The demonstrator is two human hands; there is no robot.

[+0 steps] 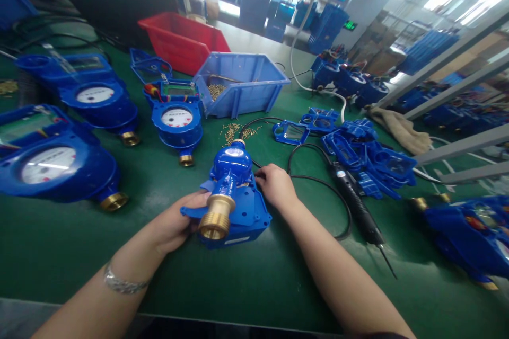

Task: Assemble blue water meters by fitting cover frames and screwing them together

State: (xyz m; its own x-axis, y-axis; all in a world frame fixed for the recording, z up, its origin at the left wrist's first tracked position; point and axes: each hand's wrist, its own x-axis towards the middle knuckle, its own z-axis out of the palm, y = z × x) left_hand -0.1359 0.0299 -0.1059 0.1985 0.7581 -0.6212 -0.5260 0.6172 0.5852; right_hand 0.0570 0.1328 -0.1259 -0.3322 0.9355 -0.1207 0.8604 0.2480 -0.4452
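Note:
A blue water meter lies tipped over on the green table in front of me, its threaded brass end pointing my way. My left hand wraps round its left side, beside a thin blue flap; part of the fingers is hidden under the meter. At the right side, my right hand is closed with curled fingers against the housing, its fingertips partly hidden. Just beyond the meter, small brass screws are scattered. A black electric screwdriver rests to the right of my right hand.
Several blue meters with dials, such as one water meter, stand on the left. Behind are a red bin and a blue bin containing screws. Blue plastic covers are heaped right, near a metal rack. The screwdriver's cable loops across the table.

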